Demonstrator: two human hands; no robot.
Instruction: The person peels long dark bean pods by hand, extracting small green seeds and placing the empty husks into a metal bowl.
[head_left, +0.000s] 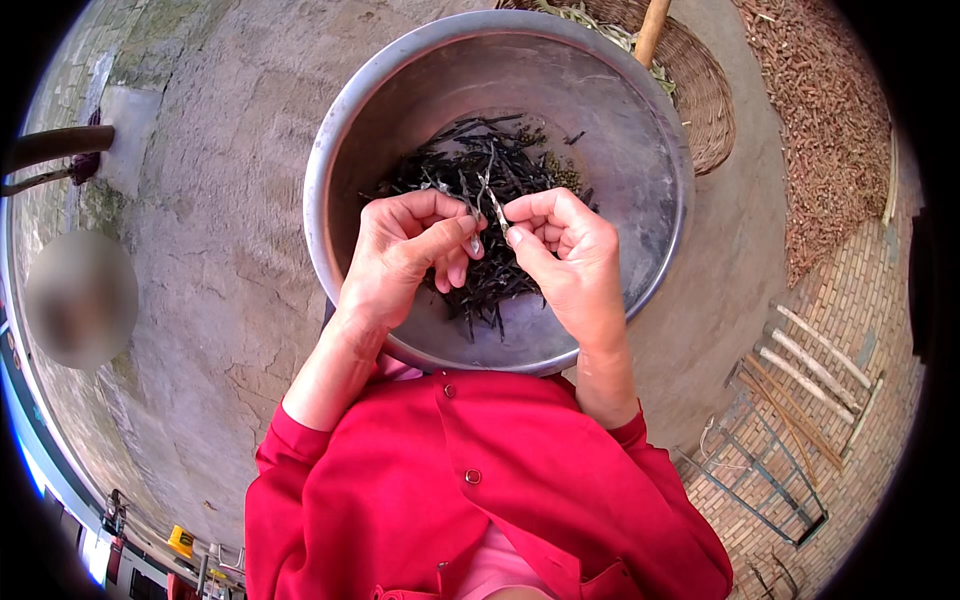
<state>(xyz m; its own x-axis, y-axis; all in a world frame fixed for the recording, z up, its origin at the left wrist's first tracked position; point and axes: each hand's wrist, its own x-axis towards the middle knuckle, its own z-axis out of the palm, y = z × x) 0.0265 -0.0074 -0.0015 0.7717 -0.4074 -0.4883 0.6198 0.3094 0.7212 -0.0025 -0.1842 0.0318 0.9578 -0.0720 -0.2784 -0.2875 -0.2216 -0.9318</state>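
A large round metal basin (637, 165) stands close in front of me. Dark dried bean pods (510, 169) lie heaped in it, and small green beans (562, 172) are gathered on its floor at the right of the heap. Over the heap, my left hand (416, 244) pinches a split pod piece (475, 241) between thumb and fingers. My right hand (566, 251), a little to the right, grips a pale opened pod (496, 208) between thumb and forefinger. The two hands are close together but apart.
A wicker basket (705, 112) with pale green husks lies beyond the basin, beside a wooden handle (651, 34). Corn cobs (825, 127) are heaped at the far right. Wooden poles (817, 367) and a metal frame (765, 469) lie on the brick ground at the right.
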